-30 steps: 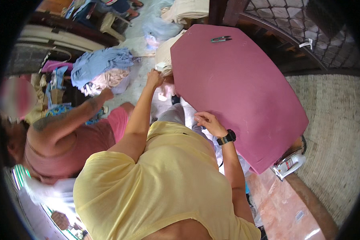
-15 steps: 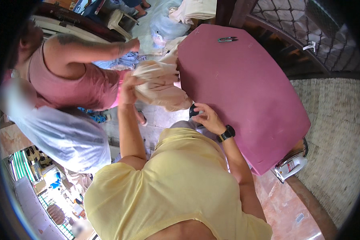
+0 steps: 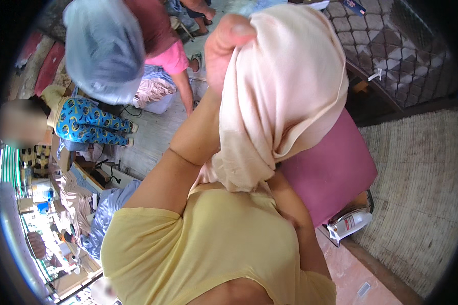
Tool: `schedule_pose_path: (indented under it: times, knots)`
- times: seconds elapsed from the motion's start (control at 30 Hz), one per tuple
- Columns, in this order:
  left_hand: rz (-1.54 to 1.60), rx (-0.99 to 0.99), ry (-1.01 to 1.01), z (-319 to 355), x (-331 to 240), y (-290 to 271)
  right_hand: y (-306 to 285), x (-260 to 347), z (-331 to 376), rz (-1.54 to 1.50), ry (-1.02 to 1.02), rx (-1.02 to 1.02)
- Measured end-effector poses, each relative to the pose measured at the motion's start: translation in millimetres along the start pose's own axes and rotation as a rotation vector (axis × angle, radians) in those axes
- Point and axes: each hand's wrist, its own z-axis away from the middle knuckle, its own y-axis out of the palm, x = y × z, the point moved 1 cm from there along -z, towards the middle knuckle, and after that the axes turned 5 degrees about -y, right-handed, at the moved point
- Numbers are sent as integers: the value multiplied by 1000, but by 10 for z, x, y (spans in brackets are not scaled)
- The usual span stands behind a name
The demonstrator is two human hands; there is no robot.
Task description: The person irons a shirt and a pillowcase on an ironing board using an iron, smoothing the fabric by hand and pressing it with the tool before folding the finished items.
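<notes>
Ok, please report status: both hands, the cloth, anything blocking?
Left hand grips pale pink cloth, held up. Right hand hidden behind it. Cloth hides much of mauve board.

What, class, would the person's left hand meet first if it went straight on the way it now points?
The left hand would first meet the pale pink fabric it grips; the folds hide what lies beyond, so depth there is unclear.
</notes>
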Motion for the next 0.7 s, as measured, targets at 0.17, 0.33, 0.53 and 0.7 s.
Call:
schedule_pose_path:
  times: [0.17,0.33,0.53,0.7]
  knots:
    - [53,-37,227,-53,-698,-59,-889,678,1136,-342,323,-86]
    - [157,-3,265,120,-993,-2,-1565,1318,1378,123,134,-81]
    - [207,-7,185,536,-101,1125,-1509,167,753,1123,-406,-351]
    - [7,-36,498,221,-175,433,-1554,-859,644,674,-321,-255]
